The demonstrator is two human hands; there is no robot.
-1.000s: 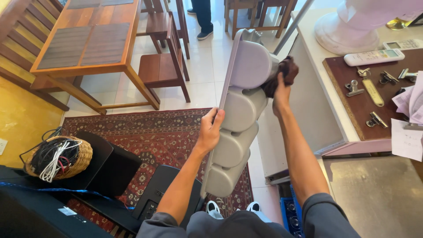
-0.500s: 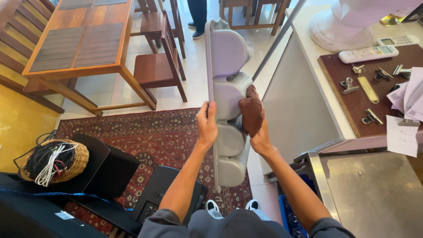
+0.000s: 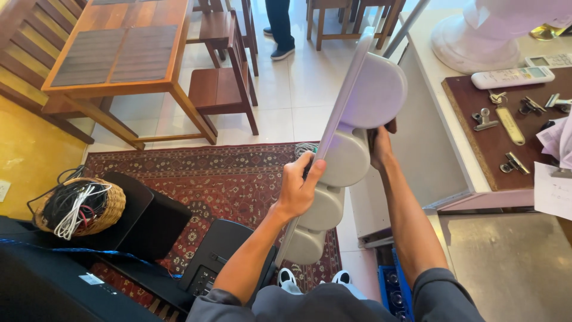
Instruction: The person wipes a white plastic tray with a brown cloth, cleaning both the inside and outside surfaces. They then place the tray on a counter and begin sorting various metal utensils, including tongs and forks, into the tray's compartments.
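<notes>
I hold a long grey plastic rack (image 3: 372,89) with several rounded pockets upright in front of me, its top leaning right. My left hand (image 3: 298,188) grips the rack's flat left edge about halfway up. My right hand (image 3: 380,149) presses a brown cloth (image 3: 390,126) against the right side, in the gap between the top pocket and the second one. Most of the cloth is hidden behind the pockets.
A wooden table (image 3: 119,53) and chair (image 3: 220,89) stand far left on tile; a person's legs (image 3: 280,30) beyond. Below lie a patterned rug (image 3: 208,179), a wicker basket of cables (image 3: 80,209) and black cases (image 3: 149,220). A counter board (image 3: 476,140) at right carries a remote and clips.
The rack's top has tipped to the right. My right hand with the cloth went from the top pocket down to the second, then to the gap between them. My left hand keeps its grip.
</notes>
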